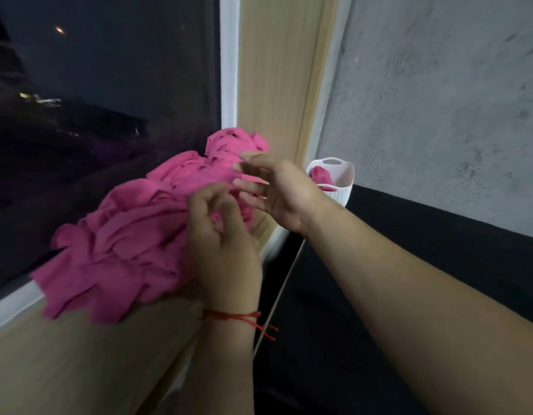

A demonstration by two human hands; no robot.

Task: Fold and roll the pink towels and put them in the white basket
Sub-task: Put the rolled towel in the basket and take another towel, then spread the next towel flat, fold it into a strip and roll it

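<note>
Towels: The pink towels (124,235) lay in one crumpled heap on the wooden sill (79,369), right against the dark window (109,85). Nothing in the heap looked folded or rolled.
Basket: The white basket (343,181) stood past the heap's far end, close to the grey wall (439,100). A pink bundle (320,175) already sat inside it.
Your left hand: Your left hand (226,250), with a red thread (238,317) at the wrist, was at the heap's right edge with its fingers curled. Blur hid whether they pinched cloth, so I cannot tell.
Your right hand: Your right hand (280,193) hovered over the far part of the heap, fingers spread and straight, gripping nothing.
Stage: By my reading, you were singling out one towel.
Risk, tangling: The towels were bunched together, so pulling one could have dragged its neighbours along.
Risk, falling: The heap overhung the sill's edge, and a sideways tug might have tipped cloth off it.
Risk, space: The sill looked narrow for flat folding, so rolls may have come out loose.
</note>
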